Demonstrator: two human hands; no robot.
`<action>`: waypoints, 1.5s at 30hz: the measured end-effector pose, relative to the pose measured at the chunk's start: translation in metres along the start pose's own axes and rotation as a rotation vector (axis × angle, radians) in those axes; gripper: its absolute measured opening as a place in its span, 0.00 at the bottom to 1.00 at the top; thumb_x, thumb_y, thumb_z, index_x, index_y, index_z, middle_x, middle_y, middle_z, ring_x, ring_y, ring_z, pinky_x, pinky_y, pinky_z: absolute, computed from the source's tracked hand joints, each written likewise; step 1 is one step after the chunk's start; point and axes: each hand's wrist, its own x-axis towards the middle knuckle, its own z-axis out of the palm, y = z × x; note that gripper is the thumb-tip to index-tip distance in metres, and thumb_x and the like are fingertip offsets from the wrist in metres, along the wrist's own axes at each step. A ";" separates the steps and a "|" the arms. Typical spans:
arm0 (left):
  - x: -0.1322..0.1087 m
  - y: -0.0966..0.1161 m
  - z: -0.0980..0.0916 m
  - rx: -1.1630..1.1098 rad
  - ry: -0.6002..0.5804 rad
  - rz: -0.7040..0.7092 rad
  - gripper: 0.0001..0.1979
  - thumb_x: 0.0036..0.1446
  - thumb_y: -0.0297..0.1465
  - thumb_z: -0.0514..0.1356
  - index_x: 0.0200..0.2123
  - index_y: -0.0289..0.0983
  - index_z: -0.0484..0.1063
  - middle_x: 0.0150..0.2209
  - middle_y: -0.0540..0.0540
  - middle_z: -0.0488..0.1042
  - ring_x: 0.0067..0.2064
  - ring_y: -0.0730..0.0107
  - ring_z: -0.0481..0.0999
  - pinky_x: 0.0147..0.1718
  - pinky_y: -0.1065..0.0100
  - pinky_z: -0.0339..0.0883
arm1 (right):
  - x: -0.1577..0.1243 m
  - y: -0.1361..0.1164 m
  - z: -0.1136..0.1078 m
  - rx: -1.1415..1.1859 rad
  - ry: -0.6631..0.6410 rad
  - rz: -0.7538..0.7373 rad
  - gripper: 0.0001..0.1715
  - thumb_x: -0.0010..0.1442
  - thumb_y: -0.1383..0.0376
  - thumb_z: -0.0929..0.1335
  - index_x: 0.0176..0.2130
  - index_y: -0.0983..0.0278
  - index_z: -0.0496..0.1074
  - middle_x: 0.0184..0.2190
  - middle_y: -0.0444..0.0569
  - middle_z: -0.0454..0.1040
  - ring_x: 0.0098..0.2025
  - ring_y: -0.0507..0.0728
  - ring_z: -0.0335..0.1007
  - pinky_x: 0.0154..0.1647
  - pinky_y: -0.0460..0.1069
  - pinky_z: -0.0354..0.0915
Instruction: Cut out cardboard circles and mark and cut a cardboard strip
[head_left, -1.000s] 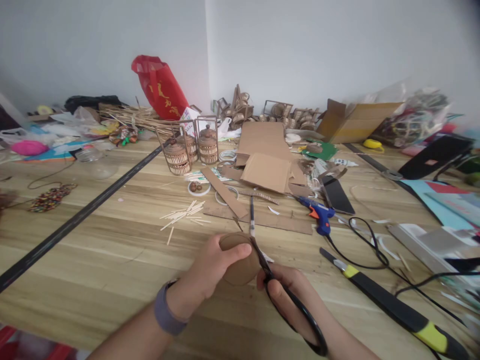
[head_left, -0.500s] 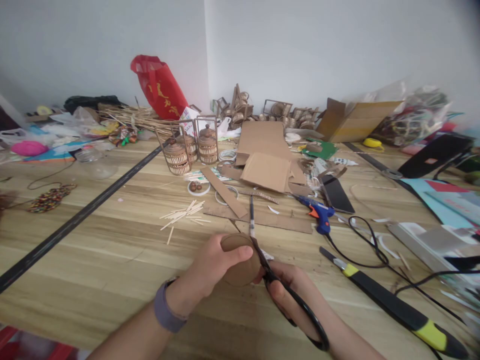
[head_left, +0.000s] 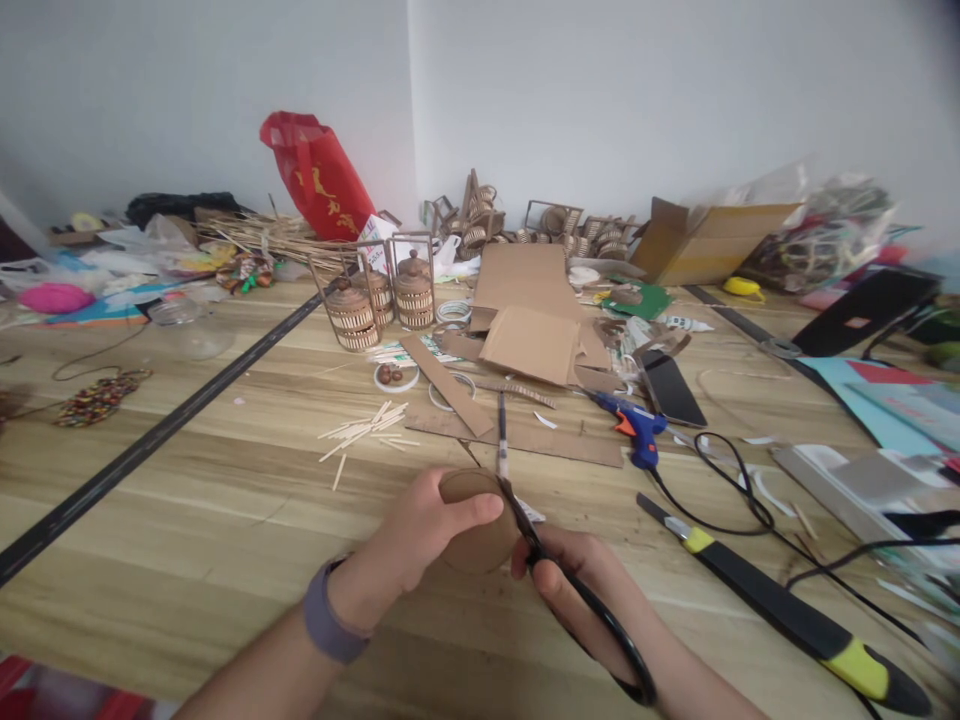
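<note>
My left hand [head_left: 416,538] pinches a round brown cardboard disc [head_left: 478,530] just above the wooden table [head_left: 225,500], thumb lying across the disc's top. My right hand [head_left: 581,590] grips black-handled scissors [head_left: 577,590], fingers through the loops. The blades meet the disc's right edge. A purple band sits on my left wrist. A thin pen [head_left: 502,432] lies on the table just beyond the disc.
Loose wooden sticks [head_left: 367,425] lie left of centre. Cardboard sheets [head_left: 532,340], a blue glue gun [head_left: 637,430] with its black cord, a phone [head_left: 671,388], a black-and-yellow tool [head_left: 780,605], small wooden lantern models [head_left: 379,295] and a red bag [head_left: 319,178] crowd the far and right side.
The scissors and my right hand shifted slightly along the disc's right edge and back. The left hand keeps its hold on the disc.
</note>
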 end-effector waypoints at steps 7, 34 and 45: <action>-0.001 0.004 0.001 0.028 0.007 0.005 0.25 0.43 0.45 0.75 0.42 0.37 0.82 0.42 0.41 0.85 0.47 0.47 0.81 0.45 0.58 0.72 | 0.000 0.000 0.001 0.000 -0.011 0.020 0.47 0.57 0.25 0.56 0.29 0.63 0.69 0.22 0.41 0.58 0.25 0.52 0.51 0.26 0.47 0.48; -0.004 0.011 0.005 0.193 0.033 0.033 0.22 0.42 0.48 0.73 0.37 0.40 0.82 0.39 0.45 0.86 0.47 0.47 0.81 0.44 0.58 0.70 | 0.005 0.009 0.003 0.020 -0.043 0.008 0.48 0.53 0.22 0.56 0.27 0.62 0.64 0.23 0.41 0.56 0.25 0.52 0.49 0.25 0.47 0.49; -0.002 0.011 -0.001 0.157 -0.063 0.066 0.21 0.45 0.45 0.73 0.41 0.39 0.84 0.42 0.44 0.85 0.49 0.46 0.80 0.48 0.57 0.71 | 0.004 0.015 0.003 0.007 -0.035 0.010 0.48 0.53 0.22 0.57 0.27 0.63 0.66 0.21 0.40 0.56 0.23 0.51 0.49 0.24 0.47 0.47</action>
